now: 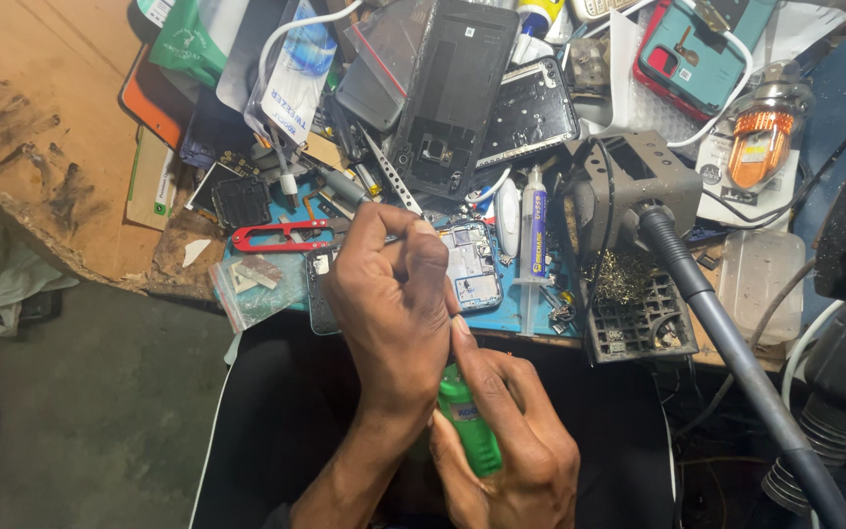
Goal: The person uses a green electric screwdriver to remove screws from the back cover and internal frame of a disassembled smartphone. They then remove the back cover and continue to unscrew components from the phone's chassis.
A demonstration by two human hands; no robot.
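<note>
My left hand point(394, 304) is raised over the bench edge and pinches a pair of metal tweezers point(392, 176) whose perforated shaft points up and to the left. Just below it, my right hand point(511, 441) grips a small green plastic bottle or lighter point(470, 431), with its thumb against the left hand. Behind the left hand an opened phone with its circuit board exposed point(472, 264) lies on a blue work mat point(511, 315). A syringe of paste point(533, 230) lies on the mat to the phone's right.
Red thread snips point(281, 235) lie left of the hands. A grey tool stand point(629, 181) with brass wool point(624, 276) holds a hose-fed handle point(727, 343) on the right. Black phone frames point(457, 88), a teal case point(692, 49), cables and a clear box point(761, 284) crowd the bench.
</note>
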